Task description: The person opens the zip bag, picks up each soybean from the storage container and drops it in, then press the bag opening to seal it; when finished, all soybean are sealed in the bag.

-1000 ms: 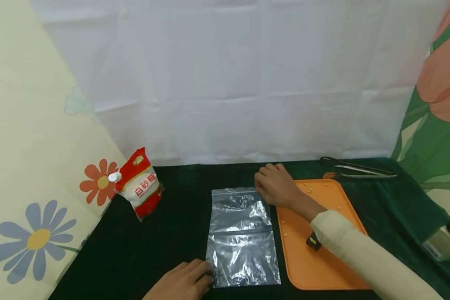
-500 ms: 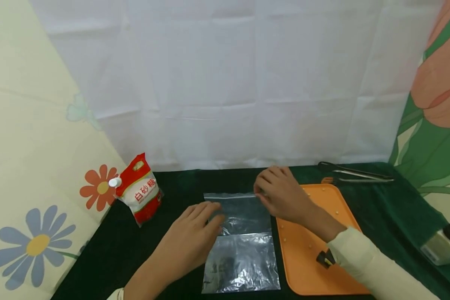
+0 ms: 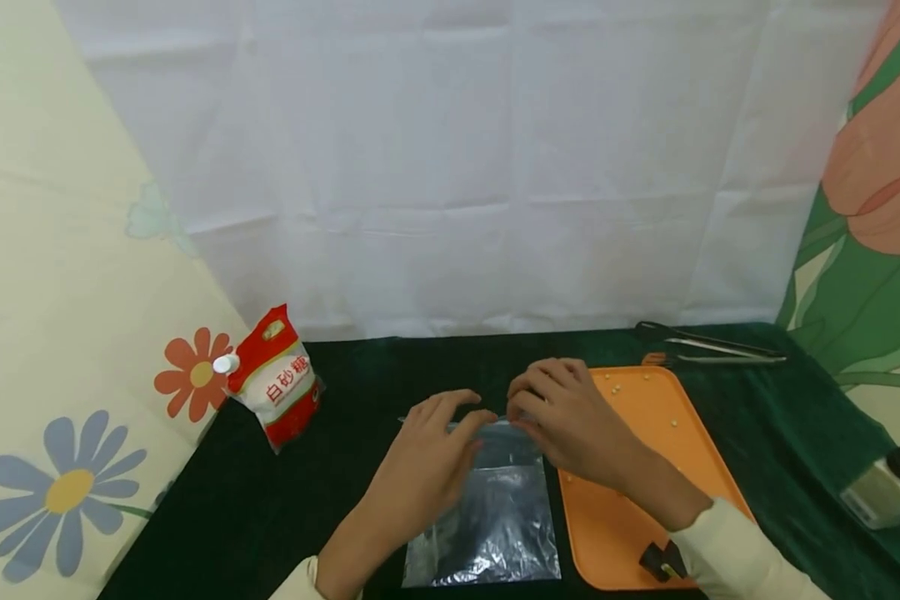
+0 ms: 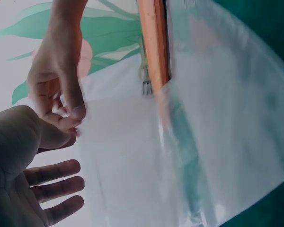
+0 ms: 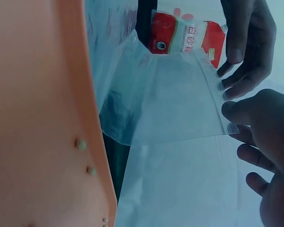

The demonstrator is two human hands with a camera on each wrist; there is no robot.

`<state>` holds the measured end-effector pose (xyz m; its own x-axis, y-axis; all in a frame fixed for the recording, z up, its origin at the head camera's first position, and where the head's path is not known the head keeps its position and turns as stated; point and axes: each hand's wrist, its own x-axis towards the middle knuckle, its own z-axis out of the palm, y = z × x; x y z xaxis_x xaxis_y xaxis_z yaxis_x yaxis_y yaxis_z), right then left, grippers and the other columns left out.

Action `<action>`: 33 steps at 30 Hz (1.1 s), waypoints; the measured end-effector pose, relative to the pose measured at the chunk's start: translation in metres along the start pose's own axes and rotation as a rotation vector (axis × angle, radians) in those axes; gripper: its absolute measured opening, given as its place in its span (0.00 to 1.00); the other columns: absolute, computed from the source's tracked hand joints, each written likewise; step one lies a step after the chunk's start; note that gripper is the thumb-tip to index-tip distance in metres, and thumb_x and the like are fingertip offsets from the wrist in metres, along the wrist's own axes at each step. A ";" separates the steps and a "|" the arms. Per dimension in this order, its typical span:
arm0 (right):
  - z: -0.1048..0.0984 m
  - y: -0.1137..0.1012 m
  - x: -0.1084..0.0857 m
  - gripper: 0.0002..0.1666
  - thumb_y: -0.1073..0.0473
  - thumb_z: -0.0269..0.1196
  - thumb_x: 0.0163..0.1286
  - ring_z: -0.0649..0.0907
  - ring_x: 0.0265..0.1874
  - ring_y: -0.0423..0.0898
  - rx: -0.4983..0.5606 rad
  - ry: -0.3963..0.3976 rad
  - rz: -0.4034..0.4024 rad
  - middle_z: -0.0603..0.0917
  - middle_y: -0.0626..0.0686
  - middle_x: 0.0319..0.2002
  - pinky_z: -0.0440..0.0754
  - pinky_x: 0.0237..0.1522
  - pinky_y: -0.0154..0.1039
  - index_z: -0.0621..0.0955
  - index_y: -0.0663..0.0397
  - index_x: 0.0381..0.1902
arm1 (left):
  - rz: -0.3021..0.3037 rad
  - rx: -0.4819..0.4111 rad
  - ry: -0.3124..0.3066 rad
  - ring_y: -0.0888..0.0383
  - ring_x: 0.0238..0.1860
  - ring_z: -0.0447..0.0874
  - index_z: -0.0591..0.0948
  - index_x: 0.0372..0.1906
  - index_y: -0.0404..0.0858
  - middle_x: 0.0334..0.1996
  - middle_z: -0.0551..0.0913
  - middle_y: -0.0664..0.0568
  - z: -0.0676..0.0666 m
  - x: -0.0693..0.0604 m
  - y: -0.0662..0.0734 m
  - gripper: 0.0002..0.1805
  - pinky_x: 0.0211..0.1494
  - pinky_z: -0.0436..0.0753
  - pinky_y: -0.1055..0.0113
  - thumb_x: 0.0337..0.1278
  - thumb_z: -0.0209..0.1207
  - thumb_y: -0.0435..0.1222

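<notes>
The clear bag (image 3: 495, 525) lies on the bench (image 3: 345, 517) beside the left edge of the tray (image 3: 600, 542), its top end raised. It should be light, limp and slippery, best held at the 2 top corners. The right hand (image 3: 566, 417) pinches the top edge; whether the left hand (image 3: 423, 454) grips too, I cannot tell. Fingers hide part of that edge.

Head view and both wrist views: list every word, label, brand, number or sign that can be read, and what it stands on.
"白砂糖": red lettering on the red-and-white bag.
Too blurred to read: the round emblem on that same bag, in the right wrist view.
Too small to read: any print on the jar.
No readable text: the clear bag.
</notes>
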<state>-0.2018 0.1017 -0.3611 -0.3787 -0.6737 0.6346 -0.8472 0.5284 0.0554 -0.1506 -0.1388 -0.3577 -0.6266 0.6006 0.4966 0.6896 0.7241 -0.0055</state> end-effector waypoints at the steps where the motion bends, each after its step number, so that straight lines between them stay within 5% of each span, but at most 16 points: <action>1: 0.000 -0.002 -0.002 0.12 0.57 0.74 0.62 0.76 0.55 0.49 0.009 0.004 0.000 0.80 0.45 0.49 0.71 0.57 0.53 0.82 0.43 0.39 | -0.008 -0.018 0.007 0.49 0.64 0.72 0.80 0.57 0.47 0.62 0.75 0.48 0.003 0.000 0.002 0.16 0.66 0.72 0.48 0.67 0.63 0.39; 9: 0.002 -0.010 -0.008 0.09 0.55 0.72 0.65 0.76 0.55 0.48 0.022 0.020 0.023 0.80 0.44 0.50 0.71 0.56 0.52 0.82 0.43 0.40 | -0.031 -0.101 0.014 0.51 0.63 0.73 0.80 0.55 0.47 0.61 0.75 0.50 0.012 -0.003 0.007 0.13 0.65 0.73 0.46 0.68 0.62 0.38; 17: 0.004 -0.016 -0.012 0.08 0.57 0.71 0.65 0.76 0.54 0.48 0.020 0.049 0.020 0.81 0.43 0.49 0.71 0.56 0.52 0.83 0.42 0.40 | -0.071 -0.183 -0.085 0.51 0.63 0.72 0.80 0.55 0.46 0.63 0.72 0.51 0.017 -0.004 0.007 0.13 0.66 0.69 0.42 0.70 0.59 0.42; 26: 0.000 -0.015 -0.015 0.03 0.55 0.64 0.72 0.77 0.53 0.49 -0.027 0.005 0.038 0.81 0.45 0.46 0.73 0.57 0.51 0.81 0.45 0.38 | -0.179 -0.122 -0.127 0.47 0.62 0.73 0.81 0.54 0.52 0.62 0.74 0.49 0.019 -0.013 -0.011 0.12 0.65 0.67 0.40 0.69 0.61 0.43; 33: -0.002 -0.010 -0.016 0.04 0.54 0.62 0.73 0.77 0.50 0.49 -0.031 -0.014 0.043 0.80 0.45 0.43 0.72 0.56 0.51 0.79 0.45 0.37 | -0.188 -0.100 -0.104 0.44 0.61 0.73 0.82 0.52 0.57 0.61 0.75 0.47 0.016 -0.013 -0.024 0.12 0.65 0.66 0.38 0.67 0.63 0.42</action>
<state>-0.1866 0.1081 -0.3704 -0.4197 -0.6575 0.6258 -0.8184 0.5723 0.0524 -0.1649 -0.1586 -0.3781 -0.7778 0.4943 0.3883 0.5869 0.7922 0.1672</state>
